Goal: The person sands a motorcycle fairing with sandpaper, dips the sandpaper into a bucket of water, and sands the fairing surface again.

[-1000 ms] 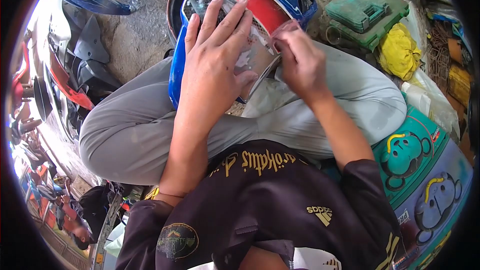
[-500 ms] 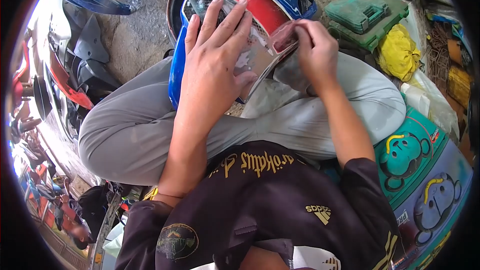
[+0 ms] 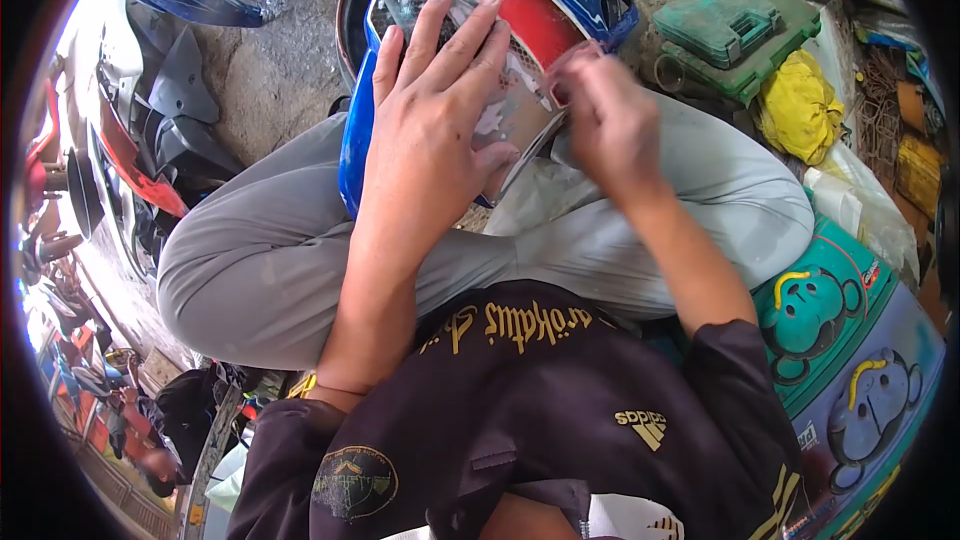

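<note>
A blue and red motorcycle fairing panel (image 3: pixel 522 8) rests across my lap, with patchy bare grey and whitish areas on its surface. My left hand (image 3: pixel 425 115) lies flat on it, fingers spread, its thumb near the lower edge. At the panel's right edge my right hand (image 3: pixel 615 125) is closed, blurred by motion. Its fingertips press a small dull-red piece of sandpaper (image 3: pixel 572 58) against the red stripe; most of that piece is hidden under the fingers.
A dark round basin (image 3: pixel 352 30) sits behind the panel. To the right are a green tool case (image 3: pixel 725 30), a yellow bundle (image 3: pixel 800 105) and a teal box (image 3: pixel 810 305). Loose body panels (image 3: pixel 180 80) lie at the left, and a person (image 3: pixel 150 445) is at the lower left.
My right hand has shifted left and slightly down along the panel's right edge, covering more of the sandpaper. My left hand stays almost in place.
</note>
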`<control>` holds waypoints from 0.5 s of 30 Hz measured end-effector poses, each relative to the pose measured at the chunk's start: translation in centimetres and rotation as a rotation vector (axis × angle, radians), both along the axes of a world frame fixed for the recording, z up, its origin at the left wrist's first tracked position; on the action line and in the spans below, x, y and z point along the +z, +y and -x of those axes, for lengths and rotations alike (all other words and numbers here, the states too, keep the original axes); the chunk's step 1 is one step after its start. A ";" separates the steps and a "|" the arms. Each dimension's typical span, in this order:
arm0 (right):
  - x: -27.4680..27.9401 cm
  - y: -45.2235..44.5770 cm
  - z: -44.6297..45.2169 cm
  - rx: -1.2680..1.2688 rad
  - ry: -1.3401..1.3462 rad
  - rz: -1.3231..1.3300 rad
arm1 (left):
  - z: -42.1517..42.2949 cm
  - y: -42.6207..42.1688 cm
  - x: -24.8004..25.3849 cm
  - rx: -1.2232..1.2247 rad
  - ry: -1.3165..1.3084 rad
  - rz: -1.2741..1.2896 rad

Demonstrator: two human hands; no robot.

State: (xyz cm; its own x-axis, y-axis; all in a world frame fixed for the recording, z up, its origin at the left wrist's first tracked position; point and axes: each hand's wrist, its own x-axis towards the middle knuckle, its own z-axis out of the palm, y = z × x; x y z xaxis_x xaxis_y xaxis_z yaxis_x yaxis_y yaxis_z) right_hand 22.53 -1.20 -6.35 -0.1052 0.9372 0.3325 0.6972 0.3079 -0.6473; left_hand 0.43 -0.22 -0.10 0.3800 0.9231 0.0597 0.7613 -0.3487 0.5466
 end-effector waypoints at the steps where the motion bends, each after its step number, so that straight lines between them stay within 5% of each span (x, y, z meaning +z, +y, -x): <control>1: 0.4 -1.0 1.1 0.056 -0.002 -0.030 | 0.0 -0.1 0.0 0.000 -0.006 0.009; 4: -0.5 1.3 -1.4 -0.064 0.029 0.088 | 0.3 0.1 0.4 -0.015 0.003 -0.018; 8: 0.7 -1.0 1.1 0.072 -0.031 -0.023 | 3.0 2.4 -0.2 0.056 -0.391 0.036; 11: -0.3 1.6 -1.6 -0.132 0.101 0.201 | 3.5 2.6 -0.1 0.014 -0.292 0.030; 15: 0.3 -0.8 0.7 0.070 -0.022 -0.052 | 2.5 2.1 0.0 0.039 -0.221 -0.043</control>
State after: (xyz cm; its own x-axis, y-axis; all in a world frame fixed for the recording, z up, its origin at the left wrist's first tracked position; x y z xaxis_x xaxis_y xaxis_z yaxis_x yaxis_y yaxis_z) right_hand 21.81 -1.96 -6.10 -0.1774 0.9087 0.3778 0.6865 0.3893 -0.6141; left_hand -2.02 1.92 -0.06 0.3170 0.9316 0.1777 0.6378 -0.3481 0.6870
